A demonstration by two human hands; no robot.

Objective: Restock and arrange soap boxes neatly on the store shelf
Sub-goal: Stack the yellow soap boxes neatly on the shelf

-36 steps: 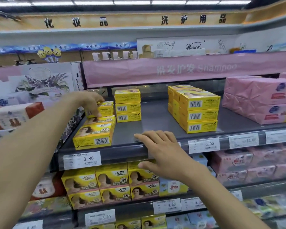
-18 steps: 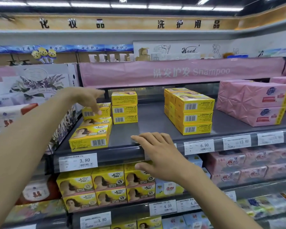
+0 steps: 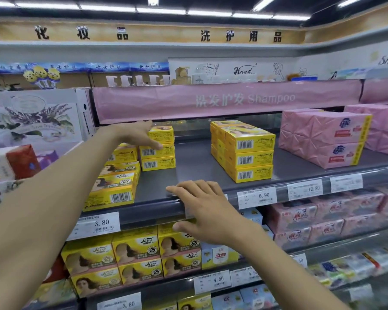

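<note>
On the grey shelf (image 3: 195, 162) stands a stack of three yellow soap boxes (image 3: 160, 158). My left hand (image 3: 137, 134) reaches in to this stack, thumb over the top box and straight fingers touching the stack's front. Left of it, a row of yellow soap boxes (image 3: 112, 189) runs back from the front edge. A bigger block of yellow boxes (image 3: 248, 158) stands to the right. My right hand (image 3: 203, 208) rests flat on the shelf's front rail (image 3: 148, 212), holding nothing.
Pink wrapped soap packs (image 3: 323, 139) fill the shelf's right end. A pink shampoo banner (image 3: 222, 100) hangs low above the shelf. Below are more yellow boxes (image 3: 134, 253) and price tags (image 3: 257, 196). Bare shelf lies between the two yellow stacks.
My left hand has moved right, from the back of the left row over to the three-box stack. My right hand has stayed on the rail.
</note>
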